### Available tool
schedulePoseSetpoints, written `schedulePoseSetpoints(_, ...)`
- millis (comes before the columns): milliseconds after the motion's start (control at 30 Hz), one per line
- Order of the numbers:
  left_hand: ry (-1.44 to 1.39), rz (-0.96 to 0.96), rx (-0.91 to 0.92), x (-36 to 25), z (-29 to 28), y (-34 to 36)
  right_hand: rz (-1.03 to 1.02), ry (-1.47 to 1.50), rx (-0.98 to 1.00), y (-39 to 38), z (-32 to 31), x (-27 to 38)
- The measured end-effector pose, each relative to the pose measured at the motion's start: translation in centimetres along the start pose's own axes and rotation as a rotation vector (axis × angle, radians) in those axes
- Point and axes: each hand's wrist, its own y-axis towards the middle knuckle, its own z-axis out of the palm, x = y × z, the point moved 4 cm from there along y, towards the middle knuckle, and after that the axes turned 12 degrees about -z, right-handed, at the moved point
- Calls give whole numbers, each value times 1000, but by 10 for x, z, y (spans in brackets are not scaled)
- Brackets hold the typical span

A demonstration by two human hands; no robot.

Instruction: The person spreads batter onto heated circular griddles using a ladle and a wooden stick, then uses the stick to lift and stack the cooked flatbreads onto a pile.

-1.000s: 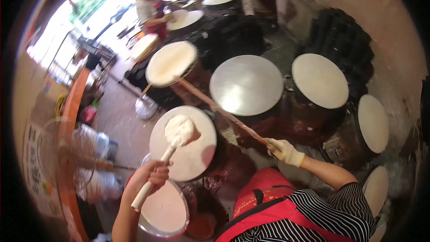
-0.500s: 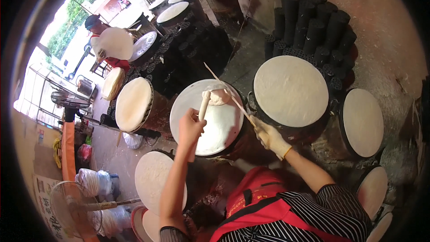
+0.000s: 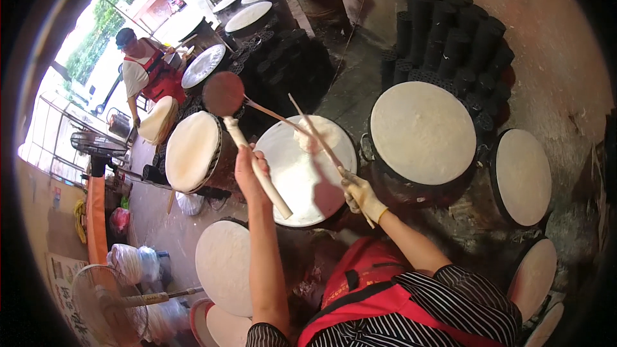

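In front of me a round metal griddle (image 3: 302,186) carries a pale mound of dough (image 3: 320,133) near its far side. My bare left hand (image 3: 250,170) is closed around a thick pale wooden stick (image 3: 273,194), tilted across the griddle's left edge. My gloved right hand (image 3: 362,198), at the griddle's right edge, grips two thin wooden rods. One is a pointed stick (image 3: 302,112). The other appears to be the handle of a round brown paddle (image 3: 223,93), held over the griddle's far left edge. Their lower ends overlap at my glove.
Round griddles bearing pale flat sheets stand right (image 3: 424,132), far right (image 3: 524,177), left (image 3: 193,151) and near left (image 3: 223,266). Black coal cylinders (image 3: 443,45) are stacked behind. A person (image 3: 151,71) stands back left by stacked round sheets (image 3: 159,122). A fan (image 3: 106,302) is lower left.
My left hand and its stick moved left, away from the dough. The brown paddle now shows beyond the griddle. The dough looks wider. The other person has lowered the large round sheet.
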Motion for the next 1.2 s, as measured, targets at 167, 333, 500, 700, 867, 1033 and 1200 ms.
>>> schedulePoseSetpoints(167,155,-260,-11,-27,-72,-50,-190,49,-283,-34,-2,-48)
schedulePoseSetpoints(333,318,-377,-339,38,-159,-144,-139,-80,-266,-17,66,-42)
schedulePoseSetpoints(500,82,-507,-348,64,-183,-215,49,-225,-69,13,107,-23)
schedulePoseSetpoints(700,-23,-692,-223,76,-227,-259,-14,-150,-112,-37,67,-45)
schedulePoseSetpoints(867,22,-594,-356,82,-259,-279,-129,-232,-251,-38,73,-52)
schedulePoseSetpoints(1033,32,-547,-409,78,-247,-284,-36,-286,-95,-1,120,-32)
schedulePoseSetpoints(1200,91,-532,-523,86,-237,-290,108,-301,195,-10,107,-1)
